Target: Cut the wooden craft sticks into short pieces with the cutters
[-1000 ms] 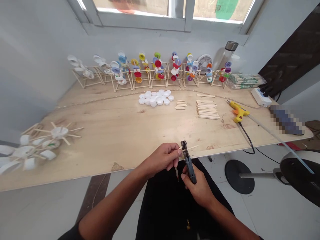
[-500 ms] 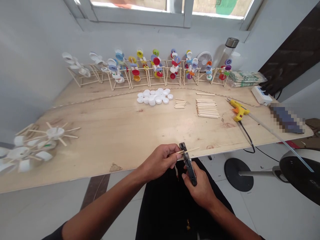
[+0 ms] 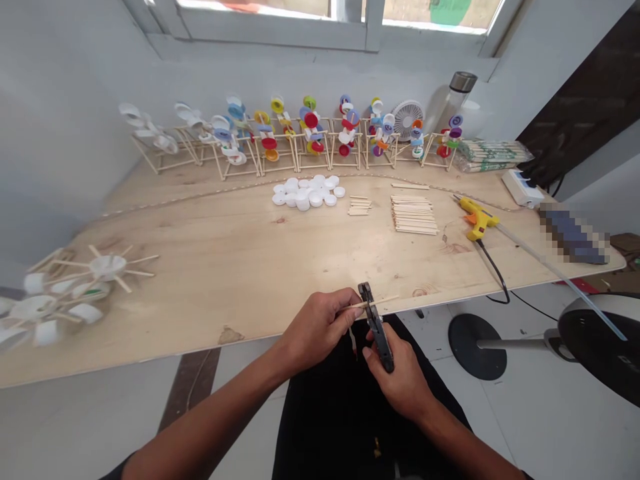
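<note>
My left hand pinches a thin wooden stick and holds it level over the near edge of the wooden table. Black cutting pliers are gripped in my right hand, with their jaws set around the stick just right of my left fingertips. A short length of stick pokes out to the right of the jaws. Both hands hover above my lap, below the table edge.
On the table lie a heap of white bottle caps, cut sticks, a stack of longer sticks and a yellow glue gun. Bottle-cap wheels on stick frames line the back; spoked cap wheels sit left. A fan stands right.
The stick has slid leftward through the plier jaws, and my left hand has closed a little more around it. The view has dropped slightly.
</note>
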{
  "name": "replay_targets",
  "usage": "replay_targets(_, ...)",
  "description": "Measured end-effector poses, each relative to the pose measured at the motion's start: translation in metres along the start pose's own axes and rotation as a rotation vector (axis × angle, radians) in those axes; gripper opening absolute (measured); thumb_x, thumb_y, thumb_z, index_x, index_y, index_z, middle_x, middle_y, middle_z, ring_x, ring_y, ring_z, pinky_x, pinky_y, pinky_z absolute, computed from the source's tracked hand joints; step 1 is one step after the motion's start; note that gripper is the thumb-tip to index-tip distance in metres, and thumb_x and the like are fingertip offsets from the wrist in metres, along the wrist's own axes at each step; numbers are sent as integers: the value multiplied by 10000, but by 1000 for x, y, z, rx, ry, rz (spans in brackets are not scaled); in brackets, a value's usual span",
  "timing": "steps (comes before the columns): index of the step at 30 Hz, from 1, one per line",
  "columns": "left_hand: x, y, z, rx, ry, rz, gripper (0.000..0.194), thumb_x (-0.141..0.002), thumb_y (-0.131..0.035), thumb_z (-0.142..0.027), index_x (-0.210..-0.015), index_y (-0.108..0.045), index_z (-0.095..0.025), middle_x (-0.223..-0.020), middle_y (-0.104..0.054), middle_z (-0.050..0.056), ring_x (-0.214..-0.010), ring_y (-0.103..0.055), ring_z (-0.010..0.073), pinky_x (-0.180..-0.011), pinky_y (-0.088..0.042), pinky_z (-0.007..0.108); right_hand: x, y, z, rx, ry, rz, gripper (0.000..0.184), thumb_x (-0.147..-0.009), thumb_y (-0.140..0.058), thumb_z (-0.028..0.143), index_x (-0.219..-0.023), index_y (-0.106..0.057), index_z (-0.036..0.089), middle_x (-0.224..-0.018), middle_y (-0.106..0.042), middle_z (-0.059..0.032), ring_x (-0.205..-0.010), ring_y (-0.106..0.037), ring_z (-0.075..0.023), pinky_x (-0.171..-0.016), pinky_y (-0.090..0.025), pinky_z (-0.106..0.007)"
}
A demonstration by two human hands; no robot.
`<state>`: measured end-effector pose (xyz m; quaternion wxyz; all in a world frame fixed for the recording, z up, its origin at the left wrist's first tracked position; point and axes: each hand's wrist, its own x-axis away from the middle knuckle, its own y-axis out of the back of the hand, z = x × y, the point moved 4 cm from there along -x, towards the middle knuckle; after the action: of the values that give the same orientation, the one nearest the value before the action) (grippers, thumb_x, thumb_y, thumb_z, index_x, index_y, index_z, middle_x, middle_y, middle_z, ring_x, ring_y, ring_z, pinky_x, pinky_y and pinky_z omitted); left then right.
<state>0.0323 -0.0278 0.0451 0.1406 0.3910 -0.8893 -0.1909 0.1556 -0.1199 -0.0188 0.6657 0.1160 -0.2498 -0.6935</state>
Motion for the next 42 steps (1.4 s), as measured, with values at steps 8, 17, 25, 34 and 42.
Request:
replay_targets(8, -4, -2, 3, -105, -29, -48, 190, -846, -407, -246, -744, -552, -178, -591, -535, -20, -517, -464, 94, -514, -337, 200, -1, -2, 0, -30, -31, -5, 62, -780, -484, 227, -728, -460, 203, -541, -449, 51, -463, -406, -105, -469, -303, -216)
replay_targets(17, -4, -11, 19, -370, -226, -156, 163, -864, -374, -205, -852, -534, -174, -665, -594, 8, -549, -501, 107, -532, -365, 213, -7, -7, -5, -21, -75, -5, 101, -800, -475, 260, -720, -465, 199, -576, -492, 21, -508, -453, -127, -512, -345, -234)
replay_targets(25, -7, -13, 26, -547, -519, -324, 162, -833, -373, -118, -811, -529, -156, -551, -500, -10, -487, -437, 103, -483, -320, 227, -11, -11, -8, 13, -63, -1, 84, -828, -453, 268, -777, -470, 203, -562, -498, 11, -476, -459, -137, -482, -319, -249)
replay_targets(34, -4, -16, 34, -575, -600, -345, 98, -814, -473, -87, -886, -531, -120, -565, -498, -3, -515, -414, 113, -481, -292, 261, -16, -19, -11, 42, -33, 9, 30, -816, -461, 208, -794, -479, 197, -622, -559, -21, -520, -515, -159, -500, -353, -257)
replay_targets(42, 2, -19, 25, -608, -552, -458, 129, -821, -440, -105, -870, -552, -146, -616, -532, 11, -544, -467, 113, -509, -357, 242, -11, -13, -6, -37, -41, -23, 36, -795, -475, 196, -761, -464, 203, -617, -523, 10, -536, -502, -144, -525, -381, -246)
